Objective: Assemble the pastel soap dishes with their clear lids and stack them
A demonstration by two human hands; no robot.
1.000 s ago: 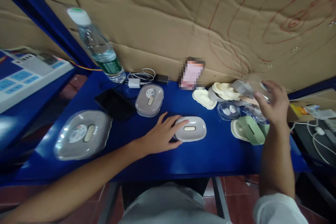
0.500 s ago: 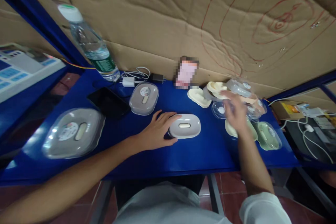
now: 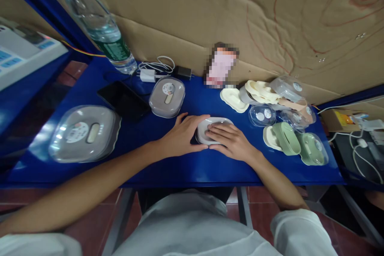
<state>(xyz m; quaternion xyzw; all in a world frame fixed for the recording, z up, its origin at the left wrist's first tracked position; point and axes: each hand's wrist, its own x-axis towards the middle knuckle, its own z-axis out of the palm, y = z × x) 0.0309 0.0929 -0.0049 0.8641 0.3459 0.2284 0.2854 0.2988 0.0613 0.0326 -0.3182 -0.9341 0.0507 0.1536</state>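
Observation:
A small grey oval container (image 3: 207,127) sits on the blue table in front of me. My left hand (image 3: 183,134) grips its left end, thumb along the near side and fingers along the far side. On top of its right part lies my right hand (image 3: 231,140), fingers stretched over the lid and thumb at the near edge. The lid's middle is hidden under those fingers. Beyond my left hand stands a grey container with a clear cover (image 3: 167,98). A larger covered grey container (image 3: 85,134) is at the left.
A water bottle (image 3: 112,44), a dark phone (image 3: 123,100), a white charger (image 3: 148,75) and a blurred phone (image 3: 221,66) stand or lie farther back. At the right are cream pieces (image 3: 261,90), clear lids (image 3: 262,115) and green containers (image 3: 287,138).
My right hand has come from the pile at the right to the top of the small grey container. My left hand still holds that container. The view has shifted slightly.

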